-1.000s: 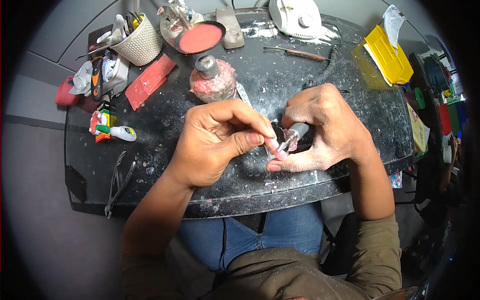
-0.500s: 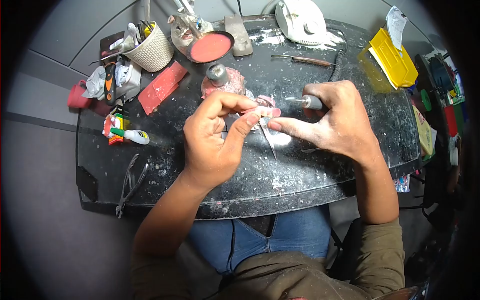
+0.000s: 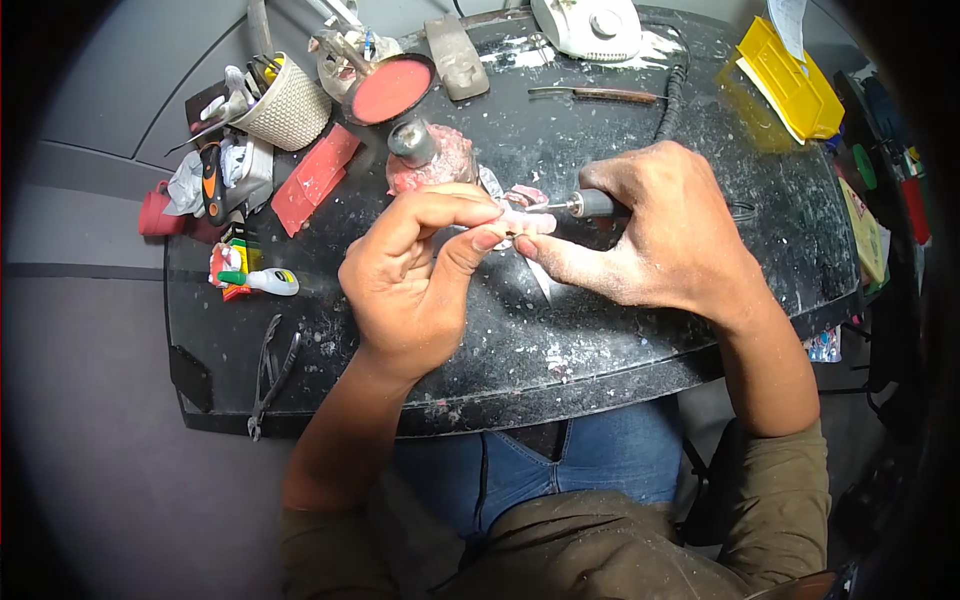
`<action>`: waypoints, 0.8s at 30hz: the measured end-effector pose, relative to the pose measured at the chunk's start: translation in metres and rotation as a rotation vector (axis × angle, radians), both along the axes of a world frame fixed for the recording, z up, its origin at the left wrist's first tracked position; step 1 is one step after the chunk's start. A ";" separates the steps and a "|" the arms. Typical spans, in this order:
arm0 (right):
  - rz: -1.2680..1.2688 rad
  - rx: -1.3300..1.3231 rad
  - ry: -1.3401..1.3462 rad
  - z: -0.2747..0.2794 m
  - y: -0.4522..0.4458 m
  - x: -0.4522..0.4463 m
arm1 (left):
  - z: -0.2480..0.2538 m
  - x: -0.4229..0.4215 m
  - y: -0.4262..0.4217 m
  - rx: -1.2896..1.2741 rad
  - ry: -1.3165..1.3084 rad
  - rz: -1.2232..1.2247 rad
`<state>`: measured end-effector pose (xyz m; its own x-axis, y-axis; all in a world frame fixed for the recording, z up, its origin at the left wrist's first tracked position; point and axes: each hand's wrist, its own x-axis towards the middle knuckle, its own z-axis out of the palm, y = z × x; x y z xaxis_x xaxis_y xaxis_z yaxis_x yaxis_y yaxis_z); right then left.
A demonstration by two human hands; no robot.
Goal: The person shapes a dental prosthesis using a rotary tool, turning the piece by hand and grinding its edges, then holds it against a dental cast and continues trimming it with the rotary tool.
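Between the thumb and fingers of my left hand (image 3: 415, 270) is a small pink denture piece (image 3: 538, 223), partly hidden by the fingertips. My right hand (image 3: 660, 230), dusted with white powder, grips a rotary handpiece (image 3: 597, 204). Its thin bit points left and reaches the upper edge of the denture piece; whether it touches cannot be made out. The right thumb rests at the lower side of the piece. Just behind the hands lie some pink scraps (image 3: 525, 195) and a pointed metal blade (image 3: 540, 277), mostly covered.
A burner-like metal can on a pink lump (image 3: 440, 165), a pan of pink wax (image 3: 393, 90), wax sheets (image 3: 313, 180) and a woven cup (image 3: 290, 105) stand behind left. Pliers (image 3: 268, 375) lie front left. A white control unit (image 3: 590, 28), knife (image 3: 610, 95) and yellow tray (image 3: 795, 85) are further back.
The handpiece has come left and its bit now meets the denture piece's edge, where before it was held apart. My right thumb has moved in against the piece. The view has shifted slightly.
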<state>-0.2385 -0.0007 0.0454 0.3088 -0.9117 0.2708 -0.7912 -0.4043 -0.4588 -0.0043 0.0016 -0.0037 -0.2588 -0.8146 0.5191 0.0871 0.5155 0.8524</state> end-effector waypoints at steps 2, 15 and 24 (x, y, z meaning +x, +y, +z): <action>-0.002 0.011 0.009 0.001 0.000 0.000 | 0.000 0.001 0.000 -0.017 -0.010 0.000; 0.082 -0.082 -0.052 -0.010 -0.001 -0.003 | 0.000 0.000 0.002 0.037 0.000 -0.009; 0.040 0.067 0.026 0.000 -0.001 -0.001 | 0.003 0.000 0.002 0.003 -0.053 -0.005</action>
<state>-0.2393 -0.0015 0.0456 0.3517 -0.9143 0.2008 -0.7872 -0.4050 -0.4650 -0.0042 0.0040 -0.0010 -0.2896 -0.8148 0.5023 0.0447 0.5127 0.8574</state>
